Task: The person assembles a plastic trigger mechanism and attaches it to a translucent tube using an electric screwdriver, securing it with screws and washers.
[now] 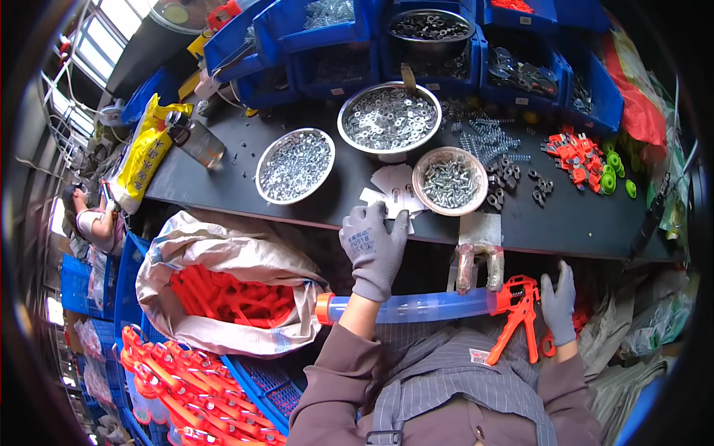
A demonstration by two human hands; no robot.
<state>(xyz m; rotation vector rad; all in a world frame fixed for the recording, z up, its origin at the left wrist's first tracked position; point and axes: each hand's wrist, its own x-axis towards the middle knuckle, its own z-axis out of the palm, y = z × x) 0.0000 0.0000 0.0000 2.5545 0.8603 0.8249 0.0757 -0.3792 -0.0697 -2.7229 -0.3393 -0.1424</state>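
My left hand [374,253], in a grey glove, reaches to the table's front edge. Its fingers are apart, and their tips touch a small pile of white cards [394,179]. Below it, a caulking gun [439,305] with a translucent blue tube lies crosswise in front of my lap. Its orange end cap [324,308] is at the left, its orange trigger handle [518,316] at the right. Just right of that handle, my gloved right hand [559,303] is open with fingers pointing up, apparently gripping nothing. My left forearm passes over the tube.
Bowls of washers [390,119], nuts [295,166] and small bolts [450,183] stand on the dark table, backed by blue parts bins [520,78]. A two-post fixture [480,264] juts from the front edge. A sack of red parts [230,297] and stacked orange guns [193,390] sit left.
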